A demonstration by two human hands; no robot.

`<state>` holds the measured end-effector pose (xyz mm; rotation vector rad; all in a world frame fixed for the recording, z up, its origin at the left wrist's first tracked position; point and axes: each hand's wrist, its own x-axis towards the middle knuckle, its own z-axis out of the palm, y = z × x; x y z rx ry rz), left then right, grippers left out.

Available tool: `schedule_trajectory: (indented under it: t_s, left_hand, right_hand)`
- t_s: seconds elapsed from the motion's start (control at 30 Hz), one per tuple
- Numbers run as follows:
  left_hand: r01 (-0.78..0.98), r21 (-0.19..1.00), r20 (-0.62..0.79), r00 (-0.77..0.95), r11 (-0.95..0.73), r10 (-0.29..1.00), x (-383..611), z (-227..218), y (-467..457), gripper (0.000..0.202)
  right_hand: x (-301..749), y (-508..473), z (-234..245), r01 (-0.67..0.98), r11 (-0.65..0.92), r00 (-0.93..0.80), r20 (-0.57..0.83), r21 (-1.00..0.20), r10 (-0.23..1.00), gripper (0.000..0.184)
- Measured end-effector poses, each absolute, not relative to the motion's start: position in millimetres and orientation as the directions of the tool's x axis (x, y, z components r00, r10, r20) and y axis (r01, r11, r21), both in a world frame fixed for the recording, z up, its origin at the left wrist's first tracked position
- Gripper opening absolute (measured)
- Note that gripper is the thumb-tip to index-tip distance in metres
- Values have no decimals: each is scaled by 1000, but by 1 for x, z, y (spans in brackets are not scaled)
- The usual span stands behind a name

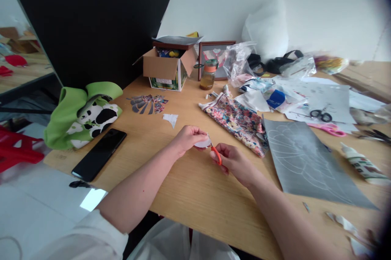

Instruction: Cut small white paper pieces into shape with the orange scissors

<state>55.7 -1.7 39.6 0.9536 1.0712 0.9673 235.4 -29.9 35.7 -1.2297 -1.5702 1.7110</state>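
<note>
Between the thumb and fingers of my left hand (190, 141) is a small white piece (203, 143), paper or backed fabric; I cannot tell which. My right hand (233, 160) grips orange-handled scissors (216, 155), whose blades point up and left against the piece's right edge. Beyond my hands lies a white scrap (171, 119). Further left, cut pieces of grey and floral material (148, 104) lie fanned out. A folded floral cloth (236, 121) rests past my right hand. Right of it lies a grey sheet (308, 162) with white line drawing.
A black phone (99, 155) and a green panda bag (82, 117) sit at the left. At the back stand an open cardboard box (165, 70) and a jar of liquid (208, 78). Black-handled scissors (320, 115), pink scissors (331, 129) and a glue bottle (363, 164) are to the right.
</note>
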Motion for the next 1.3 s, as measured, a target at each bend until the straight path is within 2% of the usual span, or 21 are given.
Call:
schedule_trajectory:
  t_s: [0.27, 0.53, 0.8, 1.3]
  left_hand:
    - [-160, 948, -239, 221, 276, 946, 55, 40, -1, 7]
    - [-177, 926, -271, 301, 333, 914, 54, 43, -3, 14]
    - [-167, 931, -276, 258, 324, 926, 54, 44, -3, 13]
    - [-144, 941, -266, 250, 307, 931, 55, 42, -3, 9]
  right_hand:
    - [235, -30, 35, 139, -228, -447, -266, -964, 854, 49]
    - [234, -26, 37, 28, -222, -341, -218, -975, 914, 52]
    - [236, -31, 38, 162, -245, -471, -293, -956, 832, 53]
    - [236, -31, 38, 143, -205, -490, -249, -968, 836, 52]
